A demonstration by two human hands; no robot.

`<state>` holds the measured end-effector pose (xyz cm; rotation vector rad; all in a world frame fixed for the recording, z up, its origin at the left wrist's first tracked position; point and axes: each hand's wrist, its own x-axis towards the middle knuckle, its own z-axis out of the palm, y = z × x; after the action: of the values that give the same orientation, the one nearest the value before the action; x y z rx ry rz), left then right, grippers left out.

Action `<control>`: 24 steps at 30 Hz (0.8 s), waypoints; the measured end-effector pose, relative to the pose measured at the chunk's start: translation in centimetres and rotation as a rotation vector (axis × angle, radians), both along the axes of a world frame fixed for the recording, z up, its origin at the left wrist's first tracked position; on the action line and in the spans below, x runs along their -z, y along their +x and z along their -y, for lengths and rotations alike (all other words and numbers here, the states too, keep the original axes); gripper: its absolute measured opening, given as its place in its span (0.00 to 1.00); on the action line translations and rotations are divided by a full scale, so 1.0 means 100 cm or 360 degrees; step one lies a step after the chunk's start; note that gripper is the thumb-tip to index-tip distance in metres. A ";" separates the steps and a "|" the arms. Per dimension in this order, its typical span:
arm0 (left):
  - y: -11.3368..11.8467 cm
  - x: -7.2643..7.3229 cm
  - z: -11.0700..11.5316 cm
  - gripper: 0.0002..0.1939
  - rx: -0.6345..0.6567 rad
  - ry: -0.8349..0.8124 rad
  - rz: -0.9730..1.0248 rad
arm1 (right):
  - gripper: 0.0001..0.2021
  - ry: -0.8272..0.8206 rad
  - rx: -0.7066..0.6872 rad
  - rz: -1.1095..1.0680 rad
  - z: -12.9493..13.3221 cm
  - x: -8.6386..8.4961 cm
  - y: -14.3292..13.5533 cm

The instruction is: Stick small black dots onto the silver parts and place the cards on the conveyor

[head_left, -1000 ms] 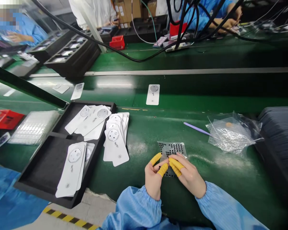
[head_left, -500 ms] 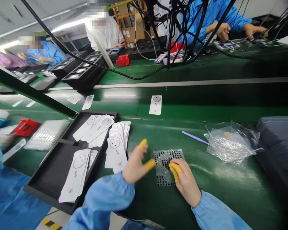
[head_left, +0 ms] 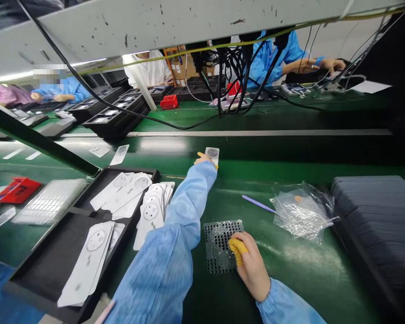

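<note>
My left hand (head_left: 205, 159), with yellow finger cots, reaches far forward with its fingers apart at a white card (head_left: 213, 153) with a grey disc; whether it touches the card is unclear. My right hand (head_left: 253, 265) is at the right edge of a clear sheet (head_left: 219, 245) covered in small black dots. Its cotted fingertips are pressed together, and what they may hold is too small to see. Left of the sheet, a stack of white cards (head_left: 150, 211) leans by a black tray (head_left: 54, 256), which holds more cards (head_left: 96, 240).
Purple tweezers (head_left: 258, 204) lie beside crumpled clear plastic (head_left: 302, 216). Stacked dark trays (head_left: 364, 234) stand at right. A green post (head_left: 40, 135) slants at left, near a red bin (head_left: 18, 190). Cables (head_left: 236, 72) hang ahead, with co-workers beyond.
My left hand has moved forward from beside the dotted sheet to the far card. My right hand stays at the sheet. The view has shifted, showing more of the overhead beam.
</note>
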<state>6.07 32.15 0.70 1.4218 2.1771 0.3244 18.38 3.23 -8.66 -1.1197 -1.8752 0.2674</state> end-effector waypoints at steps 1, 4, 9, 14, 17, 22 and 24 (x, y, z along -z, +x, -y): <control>-0.006 -0.005 0.000 0.18 0.0012 0.0015 0.0126 | 0.16 0.0001 0.0002 -0.0027 0.000 -0.001 0.000; -0.023 -0.018 0.015 0.17 0.0054 0.0082 0.0580 | 0.15 0.0048 0.0097 -0.0110 -0.004 -0.011 0.004; -0.029 -0.006 0.133 0.22 0.0198 -0.0030 0.1244 | 0.13 0.0219 0.0542 -0.0275 -0.019 -0.039 0.023; -0.015 0.007 0.277 0.35 -0.0220 -0.0309 0.2274 | 0.15 0.0356 0.0601 -0.0166 -0.021 -0.060 0.029; -0.010 0.001 0.310 0.35 -0.0252 -0.0460 0.2414 | 0.15 0.0265 0.0445 -0.0139 -0.016 -0.066 0.024; -0.012 -0.006 0.312 0.42 -0.0250 -0.0416 0.2340 | 0.14 0.0120 0.0222 -0.0109 -0.010 -0.069 0.020; -0.012 -0.005 0.314 0.40 -0.0152 -0.0305 0.2272 | 0.13 0.0140 0.0240 -0.0052 -0.008 -0.069 0.019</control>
<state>4.85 0.79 1.16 0.5610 1.0185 0.8132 20.32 4.03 -1.74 -1.1823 -1.7468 0.1156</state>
